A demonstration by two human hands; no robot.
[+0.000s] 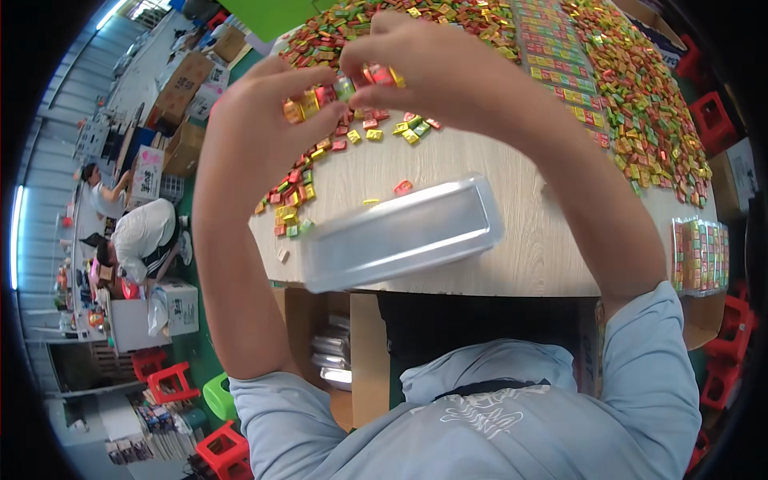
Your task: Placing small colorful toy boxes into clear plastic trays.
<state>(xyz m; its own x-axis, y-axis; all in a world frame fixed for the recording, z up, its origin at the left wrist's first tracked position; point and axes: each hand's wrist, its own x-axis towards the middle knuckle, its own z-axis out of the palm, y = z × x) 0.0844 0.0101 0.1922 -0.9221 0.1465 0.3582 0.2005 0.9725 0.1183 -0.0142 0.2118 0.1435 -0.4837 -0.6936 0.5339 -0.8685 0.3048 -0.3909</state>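
Over the far part of the table, my two hands face each other with a row of small wrapped candies (308, 104) between them. My left hand (260, 112) is closed around the yellow and red pieces at the row's left end. Thumb and fingers of my right hand (424, 64) pinch red and yellow pieces at the other end. Nearer to me lies a transparent plastic tray (400, 236), tilted slightly across the table's front edge. Beyond it are a loose red candy (402, 187) and a yellow one. Part of the row is hidden behind my fingers.
Loose candies heap along the far side (480, 24) and right side (652, 120) of the table (528, 232). Packed rows (560, 64) stand between them. A filled tray (700, 254) sits at the right edge. Below, a carton holds stacked trays (332, 352). Two people work at left.
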